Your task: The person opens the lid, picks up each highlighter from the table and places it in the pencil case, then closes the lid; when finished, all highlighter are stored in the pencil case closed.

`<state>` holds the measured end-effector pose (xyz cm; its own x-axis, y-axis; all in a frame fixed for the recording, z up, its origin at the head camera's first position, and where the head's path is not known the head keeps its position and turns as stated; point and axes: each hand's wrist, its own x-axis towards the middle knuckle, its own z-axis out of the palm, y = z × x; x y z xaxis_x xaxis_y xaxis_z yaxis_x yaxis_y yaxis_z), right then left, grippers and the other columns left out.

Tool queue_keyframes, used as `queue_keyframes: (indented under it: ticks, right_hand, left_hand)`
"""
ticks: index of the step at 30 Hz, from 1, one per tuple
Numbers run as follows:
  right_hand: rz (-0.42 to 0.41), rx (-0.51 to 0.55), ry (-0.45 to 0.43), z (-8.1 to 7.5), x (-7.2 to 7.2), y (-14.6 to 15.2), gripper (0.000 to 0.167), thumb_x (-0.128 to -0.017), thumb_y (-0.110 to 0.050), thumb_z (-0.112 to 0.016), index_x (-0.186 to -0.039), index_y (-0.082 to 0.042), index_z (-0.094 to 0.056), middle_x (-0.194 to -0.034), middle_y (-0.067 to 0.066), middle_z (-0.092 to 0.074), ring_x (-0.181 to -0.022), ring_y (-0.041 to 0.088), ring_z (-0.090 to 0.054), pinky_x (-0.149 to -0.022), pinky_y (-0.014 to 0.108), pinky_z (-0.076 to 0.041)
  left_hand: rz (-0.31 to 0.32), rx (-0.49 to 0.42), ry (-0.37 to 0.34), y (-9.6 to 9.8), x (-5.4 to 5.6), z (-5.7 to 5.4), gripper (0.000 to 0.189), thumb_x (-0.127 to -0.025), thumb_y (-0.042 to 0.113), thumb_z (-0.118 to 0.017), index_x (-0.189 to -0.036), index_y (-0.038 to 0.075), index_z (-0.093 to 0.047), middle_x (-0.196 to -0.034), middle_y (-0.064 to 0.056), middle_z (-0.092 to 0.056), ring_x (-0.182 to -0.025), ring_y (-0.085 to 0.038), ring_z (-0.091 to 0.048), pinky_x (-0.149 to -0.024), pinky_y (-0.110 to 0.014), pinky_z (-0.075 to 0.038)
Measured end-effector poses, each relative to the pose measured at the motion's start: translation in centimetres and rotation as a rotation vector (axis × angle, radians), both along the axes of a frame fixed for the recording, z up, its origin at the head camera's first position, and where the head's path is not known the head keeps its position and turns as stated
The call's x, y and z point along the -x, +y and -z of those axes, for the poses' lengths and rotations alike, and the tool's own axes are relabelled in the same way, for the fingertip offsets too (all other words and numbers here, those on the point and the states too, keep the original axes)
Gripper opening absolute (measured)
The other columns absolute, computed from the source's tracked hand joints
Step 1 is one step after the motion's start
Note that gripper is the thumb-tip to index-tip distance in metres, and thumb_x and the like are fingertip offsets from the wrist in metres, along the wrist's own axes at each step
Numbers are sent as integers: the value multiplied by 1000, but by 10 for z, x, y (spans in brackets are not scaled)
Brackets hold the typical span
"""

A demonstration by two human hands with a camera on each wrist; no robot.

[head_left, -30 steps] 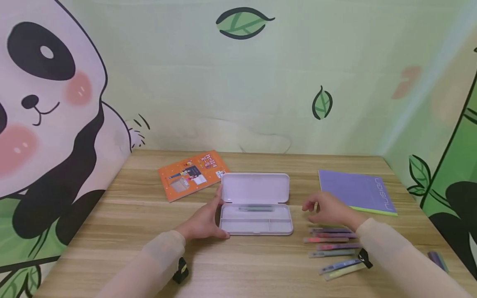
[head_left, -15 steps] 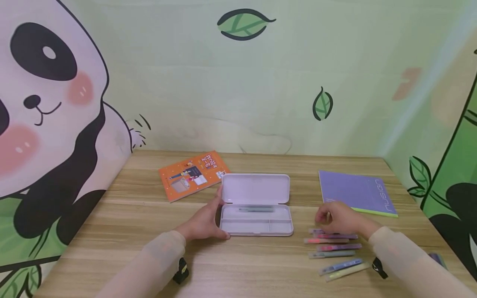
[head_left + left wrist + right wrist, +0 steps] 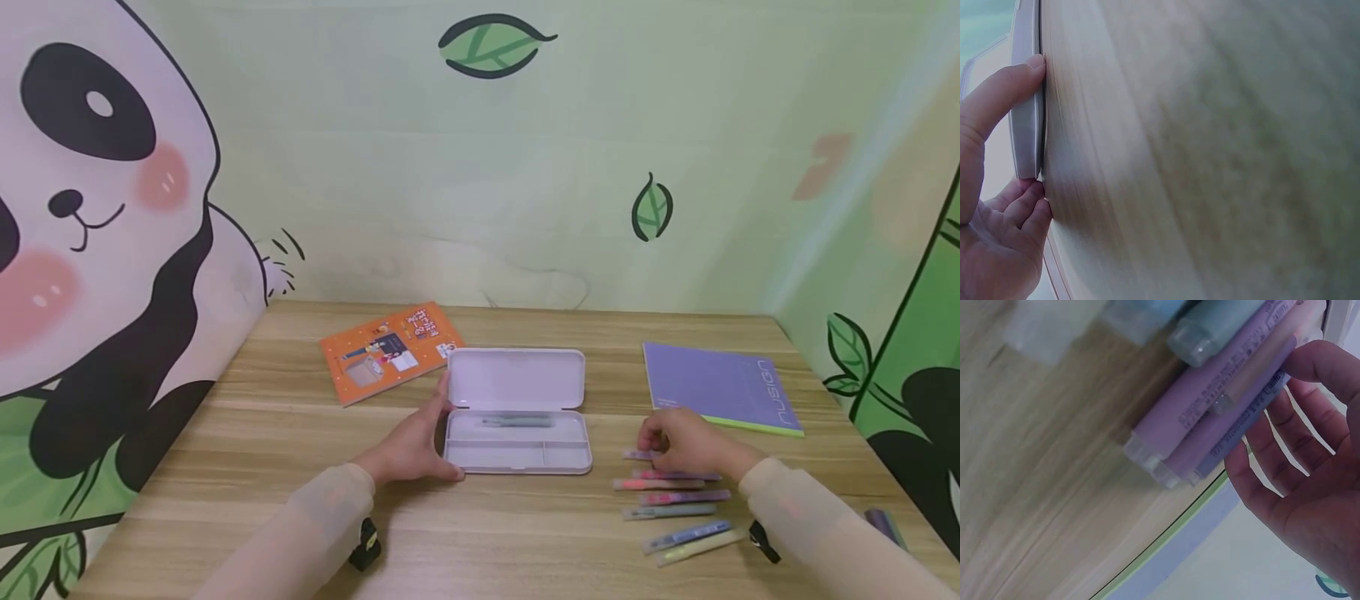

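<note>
A white pencil case (image 3: 491, 455) lies with its lid raised, a grey-green pen (image 3: 517, 422) in its rear compartment. My left hand (image 3: 408, 446) grips the case's left end; in the left wrist view its thumb (image 3: 1013, 87) presses the front edge while the other fingers curl by the side. To the right, several highlighters lie in a loose row, pink (image 3: 660, 484), grey (image 3: 670, 512), blue (image 3: 686, 537) and yellow (image 3: 699, 548) among them. My right hand (image 3: 693, 442) pinches the farthest one, a purple highlighter (image 3: 1235, 440), between thumb and fingers.
An orange booklet (image 3: 390, 354) lies behind the case on the left. At the back right is a purple notebook (image 3: 716, 383) with a lime edge, close behind my right hand. Dark pens (image 3: 885, 530) lie by the right table edge.
My right hand has moved from beside the case, right and down to the row, and taken hold of the farthest highlighter, which has shifted slightly away. The left hand stays put.
</note>
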<state>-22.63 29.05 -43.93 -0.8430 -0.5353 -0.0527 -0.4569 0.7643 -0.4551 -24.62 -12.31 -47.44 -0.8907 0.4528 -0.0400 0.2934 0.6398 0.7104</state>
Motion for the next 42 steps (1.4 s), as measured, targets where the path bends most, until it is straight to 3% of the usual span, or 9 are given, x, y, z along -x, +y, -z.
queue_keyframes:
  ticks: [9, 18, 29, 35, 42]
  right_hand:
    - [14, 2, -1, 0, 2, -6, 19, -69, 0, -72, -80, -14, -65, -71, -7, -57, -67, 7, -48, -59, 21, -40]
    - [29, 24, 0, -13, 6, -28, 16, -76, -3, -71, -82, -15, -65, -73, -6, -56, -61, 7, -44, -55, 21, -40]
    - [-73, 48, 78, -29, 21, -65, 6, -80, -5, -71, -83, -9, -67, -73, -3, -59, -65, 8, -50, -59, 21, -43]
    - [-120, 55, 109, -33, 31, -87, 12, -75, 0, -68, -82, -9, -65, -74, -2, -58, -68, 16, -53, -61, 21, -44]
    - [-166, 67, 111, -34, 38, -114, 13, -72, 0, -68, -82, -8, -66, -74, 2, -60, -69, 15, -53, -62, 20, -44]
  left_hand:
    - [-2, -9, -3, -1, 1, 1, 143, -58, 26, -94, -155, 23, 11, -137, -10, -50, -128, -23, -45, -118, -44, -26]
    - [-4, -7, -9, -1, 0, 0, 143, -58, 26, -94, -155, 24, 12, -137, -10, -50, -128, -23, -45, -118, -45, -26]
    - [-6, -18, -17, -1, 1, 1, 144, -58, 26, -94, -155, 26, 13, -137, -10, -50, -129, -24, -45, -118, -45, -26]
    - [3, -15, -17, -2, 2, 2, 144, -59, 26, -94, -155, 25, 14, -137, -11, -50, -128, -24, -45, -118, -45, -25]
    - [3, -21, -24, -1, 3, 2, 144, -59, 25, -94, -154, 28, 15, -138, -11, -49, -129, -24, -45, -119, -44, -25]
